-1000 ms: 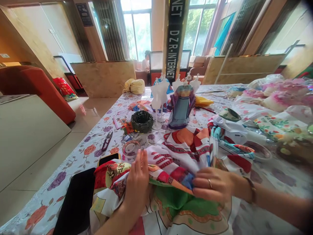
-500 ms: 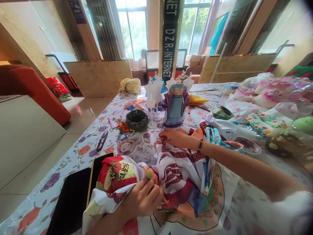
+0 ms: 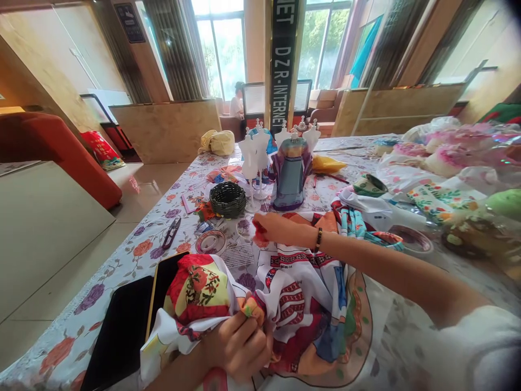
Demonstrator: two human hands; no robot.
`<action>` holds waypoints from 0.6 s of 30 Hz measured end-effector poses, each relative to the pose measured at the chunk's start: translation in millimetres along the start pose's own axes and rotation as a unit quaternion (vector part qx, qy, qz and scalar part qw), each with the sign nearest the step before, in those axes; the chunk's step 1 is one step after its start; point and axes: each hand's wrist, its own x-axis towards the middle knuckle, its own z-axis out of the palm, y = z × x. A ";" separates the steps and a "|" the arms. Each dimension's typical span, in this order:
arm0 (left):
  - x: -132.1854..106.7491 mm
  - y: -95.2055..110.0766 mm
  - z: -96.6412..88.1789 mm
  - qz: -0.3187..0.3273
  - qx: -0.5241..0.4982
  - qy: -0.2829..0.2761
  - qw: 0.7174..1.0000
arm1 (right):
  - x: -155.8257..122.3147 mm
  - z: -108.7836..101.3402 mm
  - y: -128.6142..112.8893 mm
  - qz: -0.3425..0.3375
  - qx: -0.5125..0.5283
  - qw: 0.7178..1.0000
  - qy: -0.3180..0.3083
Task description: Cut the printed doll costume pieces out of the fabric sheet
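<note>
My left hand [image 3: 244, 345] is closed on printed cloth [image 3: 199, 285], white with red, yellow and orange patterns. Its fingers pinch a gathered orange fold [image 3: 252, 308]. My right hand [image 3: 274, 228], a beaded bracelet at its wrist, is raised a little beyond the cloth pile. Its fingers are closed with a small red piece [image 3: 259, 234] showing at their tips; blur hides what it is. Between the hands lies more of the printed cloth [image 3: 291, 301], crumpled, with red bands and blue parts. A mesh of small shiny beads [image 3: 238, 255] lies just left of my right hand.
Thread snips [image 3: 171, 233], a tape roll [image 3: 210, 242] and a black woven basket [image 3: 228, 200] lie to the left. Two dark phone-like slabs [image 3: 120, 328] sit near front. White mannequin stands [image 3: 249, 157] and a dressed one [image 3: 291, 179] rise behind. Plastic-wrapped items [image 3: 451, 155] crowd the right.
My right hand has moved left and lifted slightly off the cloth, the red piece moving with it. My left hand keeps its pinch on the cloth, shifted slightly down.
</note>
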 end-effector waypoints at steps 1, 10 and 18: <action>-1.1 0.5 1.2 0.000 0.002 0.007 1.000 | -1.6 3.7 -7.9 -0.012 0.008 1.000 -0.006; 1.0 0.8 -2.9 -0.022 -0.021 -0.014 0.999 | -2.6 32.9 -46.6 -0.120 0.045 0.992 -0.019; 1.2 0.6 -3.3 -0.047 -0.018 -0.018 0.999 | 34.7 56.0 -40.2 -0.090 0.077 0.992 0.029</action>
